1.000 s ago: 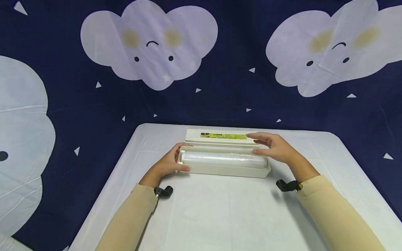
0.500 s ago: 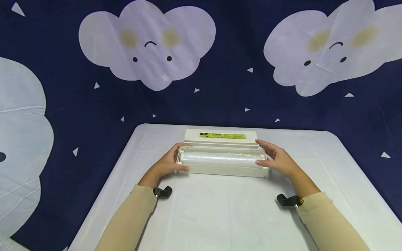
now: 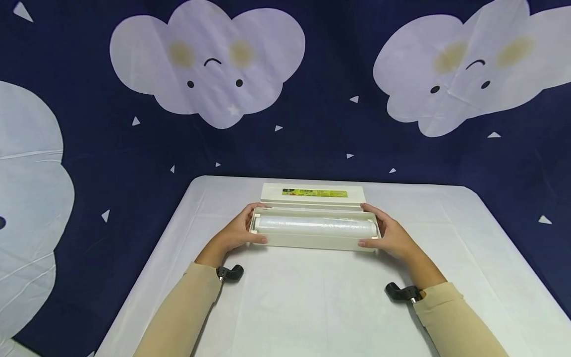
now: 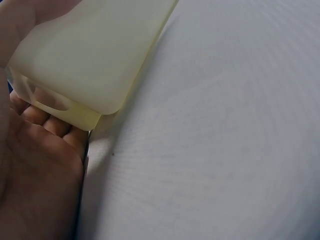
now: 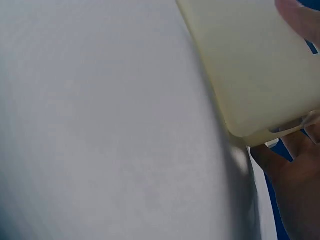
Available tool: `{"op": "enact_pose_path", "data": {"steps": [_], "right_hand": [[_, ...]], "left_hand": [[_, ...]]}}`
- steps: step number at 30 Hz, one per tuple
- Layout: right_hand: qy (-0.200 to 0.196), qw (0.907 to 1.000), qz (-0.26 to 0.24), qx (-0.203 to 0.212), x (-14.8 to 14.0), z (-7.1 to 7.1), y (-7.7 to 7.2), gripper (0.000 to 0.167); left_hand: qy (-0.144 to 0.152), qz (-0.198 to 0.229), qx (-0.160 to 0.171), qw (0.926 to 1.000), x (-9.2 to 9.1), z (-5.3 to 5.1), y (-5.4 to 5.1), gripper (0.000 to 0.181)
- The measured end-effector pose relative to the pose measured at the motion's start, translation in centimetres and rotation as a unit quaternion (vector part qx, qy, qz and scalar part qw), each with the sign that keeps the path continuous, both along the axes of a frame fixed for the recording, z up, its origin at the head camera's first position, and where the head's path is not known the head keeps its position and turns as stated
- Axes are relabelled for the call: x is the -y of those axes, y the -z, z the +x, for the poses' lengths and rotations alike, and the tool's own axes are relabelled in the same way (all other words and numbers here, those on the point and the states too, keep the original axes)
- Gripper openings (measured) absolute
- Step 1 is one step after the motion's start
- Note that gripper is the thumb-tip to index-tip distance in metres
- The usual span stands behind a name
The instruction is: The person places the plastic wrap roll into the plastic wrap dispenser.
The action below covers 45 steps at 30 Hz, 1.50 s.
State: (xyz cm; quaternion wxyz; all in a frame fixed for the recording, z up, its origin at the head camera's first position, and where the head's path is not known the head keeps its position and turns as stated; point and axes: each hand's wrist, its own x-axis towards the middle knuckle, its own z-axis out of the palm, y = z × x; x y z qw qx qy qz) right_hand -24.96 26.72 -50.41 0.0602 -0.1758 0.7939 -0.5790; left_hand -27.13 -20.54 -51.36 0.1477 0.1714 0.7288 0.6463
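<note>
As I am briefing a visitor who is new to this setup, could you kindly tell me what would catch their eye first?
Probably the big pale clouds on the dark blue backdrop beyond the white table. Next, near the table's far edge, is an open white box holding a shiny roll, its ends gripped by the left hand and right hand. Just behind it, a yellow-green label stands out on a long white piece.
</note>
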Motion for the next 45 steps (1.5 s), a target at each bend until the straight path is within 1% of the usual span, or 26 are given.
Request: {"op": "enact_pose_path", "data": {"steps": [5,13,21,27,29,34,36,41,45], "right_hand": [[0.002,0.9998,-0.018,-0.002,0.0,0.1,0.3,0.11],[0.003,0.9996,-0.026,-0.003,0.1,0.2,0.6,0.106],[0.004,0.9994,-0.034,0.0,0.2,0.4,0.5,0.105],[0.004,0.9995,-0.032,0.002,0.1,0.2,0.8,0.106],[0.005,0.9995,-0.032,0.004,0.1,0.2,0.8,0.106],[0.004,0.9993,-0.035,0.006,0.1,0.2,0.8,0.106],[0.004,0.9994,-0.036,0.003,0.1,0.2,0.8,0.106],[0.004,0.9993,-0.036,-0.011,0.3,0.2,0.8,0.106],[0.007,0.9993,-0.034,-0.015,0.2,0.2,0.8,0.105]], "left_hand": [[0.001,-0.004,-0.004,1.0,-0.1,0.0,-0.1,0.106],[-0.001,-0.016,-0.01,0.9998,-0.1,0.2,-0.3,0.106],[0.012,-0.009,-0.013,0.9998,-0.2,0.1,-0.5,0.105],[0.021,-0.027,-0.023,0.9992,0.1,0.1,-0.6,0.114],[0.03,-0.029,-0.028,0.9987,0.3,0.1,-0.7,0.118],[0.054,-0.009,-0.045,0.9975,1.1,-0.2,-1.1,0.127],[0.055,-0.004,-0.054,0.997,1.5,-0.3,-1.4,0.128],[0.053,-0.001,-0.079,0.9954,2.2,-0.5,-2.4,0.118],[0.048,-0.01,-0.096,0.9942,2.3,-1.0,-3.2,0.101]]}}
